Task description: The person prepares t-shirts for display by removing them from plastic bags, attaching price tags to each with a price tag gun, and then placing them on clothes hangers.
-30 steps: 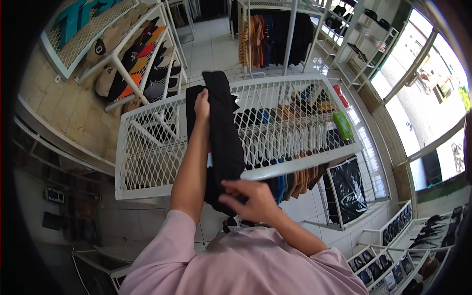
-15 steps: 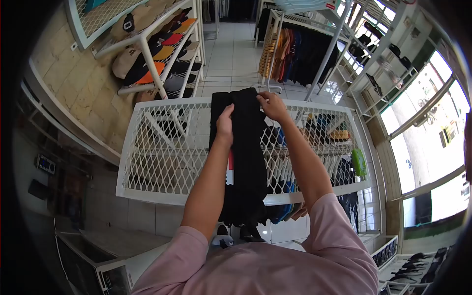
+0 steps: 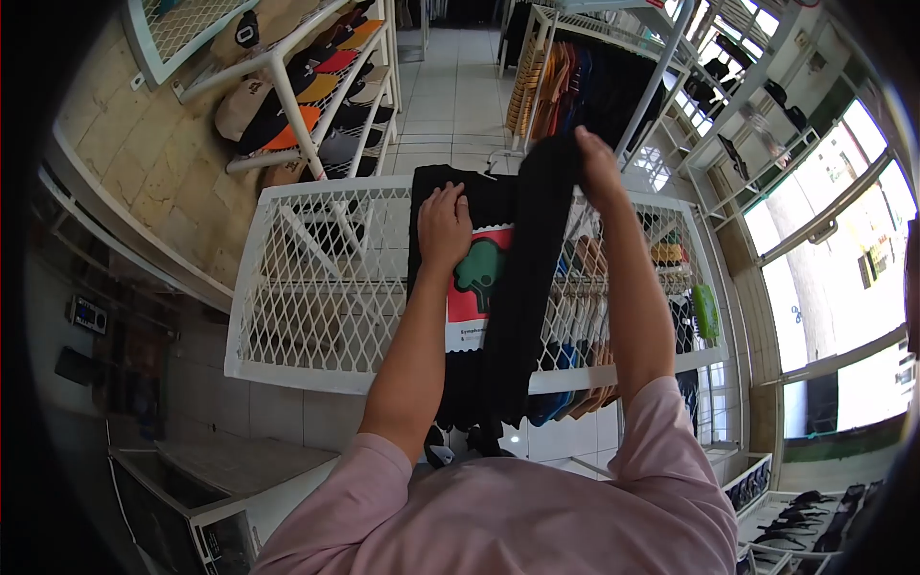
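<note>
A black T-shirt lies lengthwise over a white mesh rack top, its lower end hanging past the near edge. A red print with a green tree shape and small lettering shows on its front. My left hand rests flat on the shirt, fingers stretched out, just above the print. My right hand grips the far end of the shirt's right-hand flap and holds it raised off the mesh. The raised flap covers the right part of the print.
Beneath the mesh, several garments hang on hangers. A bright green item is at the rack's right end. Shelves of caps stand at the left, beyond the rack. Another clothes rack stands further back. Glass windows line the right.
My right hand has moved right and upward, pulling the shirt's flap open and uncovering the red print. My left hand has flattened onto the shirt.
</note>
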`<action>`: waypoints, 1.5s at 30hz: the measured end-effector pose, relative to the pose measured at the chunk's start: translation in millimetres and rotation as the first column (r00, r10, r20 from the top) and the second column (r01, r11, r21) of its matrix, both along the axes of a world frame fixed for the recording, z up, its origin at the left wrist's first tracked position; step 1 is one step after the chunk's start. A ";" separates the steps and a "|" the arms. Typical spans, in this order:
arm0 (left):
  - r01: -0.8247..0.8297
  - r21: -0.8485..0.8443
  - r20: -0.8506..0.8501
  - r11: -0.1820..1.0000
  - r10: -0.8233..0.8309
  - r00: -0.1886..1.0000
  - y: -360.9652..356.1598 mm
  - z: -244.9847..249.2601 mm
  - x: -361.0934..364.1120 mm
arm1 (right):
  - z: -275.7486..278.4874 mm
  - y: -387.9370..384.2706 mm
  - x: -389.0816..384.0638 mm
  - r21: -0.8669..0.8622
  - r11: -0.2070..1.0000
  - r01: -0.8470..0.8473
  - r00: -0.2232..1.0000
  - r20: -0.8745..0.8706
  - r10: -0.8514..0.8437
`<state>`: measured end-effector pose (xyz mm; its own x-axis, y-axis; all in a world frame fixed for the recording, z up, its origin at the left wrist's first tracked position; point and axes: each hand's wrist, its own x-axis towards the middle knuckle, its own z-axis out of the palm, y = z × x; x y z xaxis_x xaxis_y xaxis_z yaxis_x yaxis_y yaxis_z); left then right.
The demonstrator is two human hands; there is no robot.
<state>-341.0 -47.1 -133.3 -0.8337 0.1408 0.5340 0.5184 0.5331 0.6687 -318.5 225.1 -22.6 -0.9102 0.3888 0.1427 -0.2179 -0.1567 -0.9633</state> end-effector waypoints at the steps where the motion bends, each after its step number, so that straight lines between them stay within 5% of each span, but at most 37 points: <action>1: 0.013 -0.063 0.037 0.998 -0.010 0.999 -0.9 0.8 1.4 | 22.4 7.7 11.1 0.151 0.982 0.114 0.993 0.017 -0.118; 3: -0.018 -0.128 0.019 0.992 0.021 1.000 0.6 1.0 5.3 | 46.1 50.4 21.6 0.532 0.830 0.167 0.976 0.033 -0.217; 5: -0.039 -0.168 0.016 0.985 0.042 0.999 2.9 1.9 4.2 | 71.2 79.0 31.3 0.837 0.527 0.149 0.946 0.034 -0.322; 7: -0.051 -0.170 0.016 0.984 0.054 0.998 4.1 3.6 4.1 | 81.3 99.7 42.8 0.973 0.226 0.049 0.897 0.057 -0.438; 10: -0.069 -0.195 -0.013 0.978 0.067 0.998 7.4 -0.2 2.3 | 23.8 116.8 44.4 0.991 0.136 -0.015 0.848 0.084 -0.523; 11: -0.014 -0.114 0.008 0.993 0.015 1.000 6.2 -4.5 -1.8 | 4.7 118.6 54.4 1.000 -0.012 -0.004 0.829 -0.003 -0.559; 14: 0.207 0.303 0.247 0.930 -0.286 0.926 -15.5 5.3 -12.7 | -10.4 95.0 95.8 0.963 0.145 0.226 0.814 -0.105 -0.571; 18: 0.266 0.191 0.230 0.945 -0.306 0.924 -84.7 51.1 65.3 | -13.9 15.3 202.8 0.823 0.443 0.356 0.848 -0.085 -0.523; 20: 0.221 0.170 0.370 0.960 -0.270 0.889 -120.1 71.4 136.1 | -13.5 -42.8 263.7 0.778 0.567 0.270 0.845 0.091 -0.527; 24: 0.160 -0.173 0.561 0.972 -0.036 0.827 -166.5 84.7 247.4 | -39.3 -119.0 328.8 0.707 0.679 0.197 0.827 0.252 -0.503; 27: 0.025 -0.350 0.511 0.937 0.168 0.843 -175.4 70.2 284.8 | -52.3 -149.3 340.7 0.680 0.708 0.191 0.851 0.244 -0.464; 30: -0.045 -0.304 0.305 0.952 0.142 0.942 -182.9 34.7 290.9 | -53.1 -165.3 340.4 0.877 0.449 0.171 0.886 0.063 -0.460; 33: 0.021 -0.003 0.562 1.000 -0.015 0.827 -185.7 26.6 289.2 | -62.3 -167.6 335.3 0.851 0.497 0.171 0.901 0.069 -0.428; 34: 0.027 0.042 0.537 0.999 -0.045 0.842 -185.8 22.1 289.2 | -64.2 -167.3 334.0 0.846 0.503 0.177 0.911 0.054 -0.410; 37: 0.020 0.192 0.473 0.981 -0.110 0.874 -187.8 12.2 294.4 | -57.3 -163.9 338.5 0.627 0.764 0.153 0.903 0.226 -0.366; 40: -0.043 0.361 0.432 0.932 -0.126 0.893 -190.1 12.1 296.7 | -52.2 -144.1 353.7 0.467 0.838 0.283 0.856 0.270 -0.440; 43: -0.107 0.474 0.444 0.874 -0.132 0.887 -195.9 18.8 294.5 | -83.5 -103.4 368.7 0.299 0.836 0.459 0.861 0.080 -0.502; 45: -0.077 0.486 0.448 0.870 -0.173 0.877 -200.7 14.0 292.6 | -74.2 -98.8 376.0 0.043 0.875 0.482 0.867 0.118 -0.484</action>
<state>-48.4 -247.7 -119.3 -0.9952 0.0207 0.0957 0.0969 0.0662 0.9931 57.6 126.3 -96.8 -0.6198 0.7831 0.0510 -0.1451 -0.0505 -0.9881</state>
